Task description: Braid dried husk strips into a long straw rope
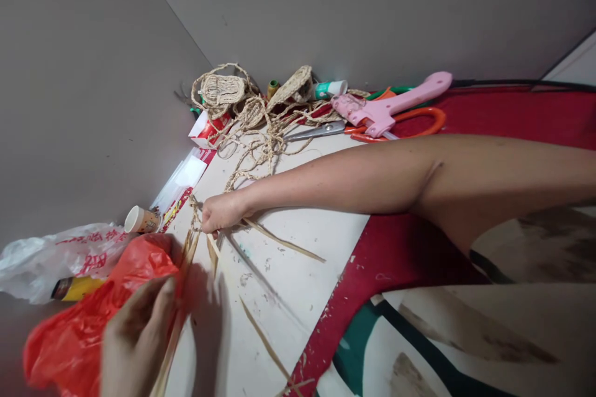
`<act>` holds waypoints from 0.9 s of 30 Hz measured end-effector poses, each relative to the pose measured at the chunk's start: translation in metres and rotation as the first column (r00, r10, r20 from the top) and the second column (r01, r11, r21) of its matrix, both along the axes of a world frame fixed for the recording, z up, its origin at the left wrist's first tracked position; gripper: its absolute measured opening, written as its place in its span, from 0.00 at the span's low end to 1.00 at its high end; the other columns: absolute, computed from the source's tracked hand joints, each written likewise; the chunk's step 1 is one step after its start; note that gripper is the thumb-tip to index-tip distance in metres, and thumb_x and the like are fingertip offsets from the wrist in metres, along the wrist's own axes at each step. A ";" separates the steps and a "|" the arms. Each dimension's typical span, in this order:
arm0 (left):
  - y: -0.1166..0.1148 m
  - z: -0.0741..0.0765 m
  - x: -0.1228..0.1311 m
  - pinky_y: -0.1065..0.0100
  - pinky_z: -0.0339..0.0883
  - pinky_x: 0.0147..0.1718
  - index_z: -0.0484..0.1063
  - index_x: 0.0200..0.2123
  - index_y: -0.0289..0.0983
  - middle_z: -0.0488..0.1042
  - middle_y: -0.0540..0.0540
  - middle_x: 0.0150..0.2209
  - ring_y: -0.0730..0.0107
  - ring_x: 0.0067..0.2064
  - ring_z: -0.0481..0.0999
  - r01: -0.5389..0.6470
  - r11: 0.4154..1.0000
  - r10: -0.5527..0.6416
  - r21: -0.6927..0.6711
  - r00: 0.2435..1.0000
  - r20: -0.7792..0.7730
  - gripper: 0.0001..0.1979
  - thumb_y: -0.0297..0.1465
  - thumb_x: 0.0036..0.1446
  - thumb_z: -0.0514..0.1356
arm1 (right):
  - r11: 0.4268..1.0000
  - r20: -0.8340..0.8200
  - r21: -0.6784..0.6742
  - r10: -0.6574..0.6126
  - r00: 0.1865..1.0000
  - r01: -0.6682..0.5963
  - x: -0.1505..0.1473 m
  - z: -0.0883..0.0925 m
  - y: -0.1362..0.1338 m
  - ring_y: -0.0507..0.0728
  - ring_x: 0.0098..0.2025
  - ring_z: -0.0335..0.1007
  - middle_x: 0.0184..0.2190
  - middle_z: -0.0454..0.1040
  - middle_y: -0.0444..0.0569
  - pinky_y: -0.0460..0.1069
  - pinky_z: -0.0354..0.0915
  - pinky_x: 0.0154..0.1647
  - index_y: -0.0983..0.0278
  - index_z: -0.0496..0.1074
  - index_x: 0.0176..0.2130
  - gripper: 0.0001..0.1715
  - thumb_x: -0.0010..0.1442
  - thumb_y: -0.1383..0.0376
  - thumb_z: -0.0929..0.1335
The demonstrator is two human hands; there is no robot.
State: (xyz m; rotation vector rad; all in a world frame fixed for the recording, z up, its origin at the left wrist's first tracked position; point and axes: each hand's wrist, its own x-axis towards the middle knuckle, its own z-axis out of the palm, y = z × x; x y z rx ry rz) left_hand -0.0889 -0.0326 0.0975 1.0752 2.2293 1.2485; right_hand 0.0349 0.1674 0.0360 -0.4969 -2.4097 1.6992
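Observation:
My right hand (pixel 223 212) is closed at the end of a braided raffia cord (pixel 194 214), low over the pale board. Loose raffia strands (pixel 266 239) stick out from beneath it. At the lower left, my left hand (pixel 139 322) is closed, its thumb pressed against the fingers, beside long raffia strands (pixel 187 254) running down from the braid. Its fingertips are partly hidden and slightly blurred. More of the braided cord lies tangled behind my right hand, near coiled raffia pieces (pixel 222 90).
A red plastic bag (pixel 144 260), a white bag (pixel 28 260) and a paper cup (pixel 142 219) lie at left. Orange-handled scissors (pixel 321 131) and a pink glue gun (pixel 395 102) sit along the back. Scraps dot the board (pixel 326 223); grey walls (pixel 372 6) rise behind.

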 end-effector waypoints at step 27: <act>0.070 -0.062 0.008 0.75 0.70 0.21 0.71 0.29 0.33 0.72 0.52 0.24 0.77 0.23 0.71 0.033 0.998 -0.053 0.049 0.868 0.493 0.15 0.31 0.38 0.71 | 0.997 -0.153 -0.006 0.079 0.985 -0.081 -0.005 -0.010 0.004 0.44 0.17 0.46 0.12 0.55 0.38 0.42 0.44 0.18 0.70 0.64 0.20 0.11 0.52 0.70 0.62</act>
